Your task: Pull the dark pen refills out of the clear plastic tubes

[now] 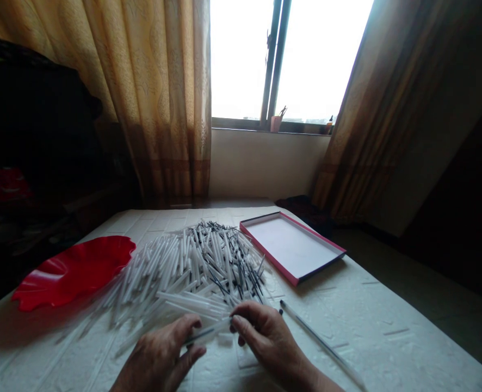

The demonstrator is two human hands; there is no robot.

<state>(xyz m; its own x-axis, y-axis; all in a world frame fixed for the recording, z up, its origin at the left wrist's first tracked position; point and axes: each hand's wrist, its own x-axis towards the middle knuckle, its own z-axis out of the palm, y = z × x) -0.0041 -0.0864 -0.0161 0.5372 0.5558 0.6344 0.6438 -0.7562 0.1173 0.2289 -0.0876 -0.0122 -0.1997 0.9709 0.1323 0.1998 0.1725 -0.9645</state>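
Note:
Near the table's front edge, a clear pen barrel (210, 332) with a dark refill inside spans my two hands. My left hand (163, 348) has its near end between thumb and fingers, which stand somewhat apart around it. At the far end, my right hand (265, 332) pinches the tip between thumb and forefinger; what sits right at the tip is hidden. Just beyond the hands spreads a big heap of white translucent pen barrels (163, 261), with dark refills (241, 267) piled on its right side. A pen (322, 340) lies right of my right hand, with a small black piece (280, 312) by its upper end.
A red wavy-edged bowl (78, 269) stands at the left of the white-covered table (388, 310). Behind the heap on the right lies a shallow box lid (306, 245) with pink and dark edges. A curtained window (241, 60) is at the back.

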